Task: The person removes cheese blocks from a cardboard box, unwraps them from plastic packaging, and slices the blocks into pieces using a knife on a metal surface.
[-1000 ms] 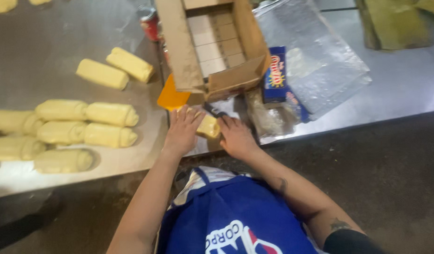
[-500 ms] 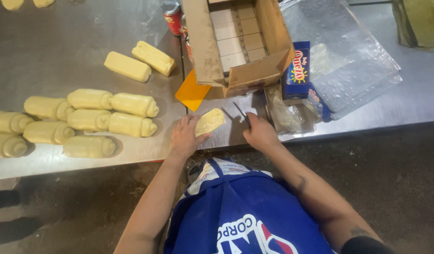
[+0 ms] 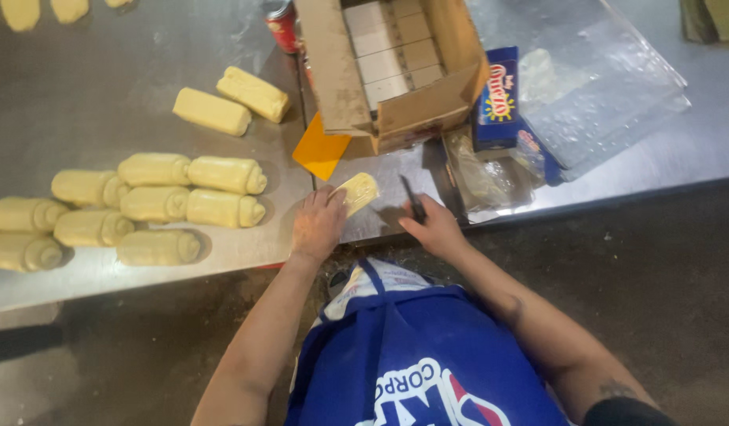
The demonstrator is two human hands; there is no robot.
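- Pale yellow block (image 3: 358, 192), butter or dough by the look, lay on the steel table (image 3: 104, 87) just below the open cardboard box (image 3: 396, 71), near the table's front edge.
- Left hand (image 3: 318, 225) was curled onto the block's left end, fingers touching it and pinning it down.
- Right hand (image 3: 437, 229) was closed around a dark knife (image 3: 412, 199), blade pointing up toward the box; blade sat just right of the block, contact not clear.
- Orange flat scraper (image 3: 321, 150) lay against the box's lower-left corner, just above the left hand.
- Box held rows of pale wrapped blocks (image 3: 396, 43).
- Blue carton (image 3: 497, 99) leaned on the box's right side; crumpled clear wrapper (image 3: 483, 173) below it, clear plastic sheet (image 3: 609, 95) further right.
- Red can (image 3: 283, 25) stood at the box's upper-left.
- Two rolled dough logs (image 3: 232, 101) lay left of the box; a bigger cluster of dough rolls (image 3: 127, 209) sat further left and lower.
- Blue apron (image 3: 412, 355) filled the bottom of view.
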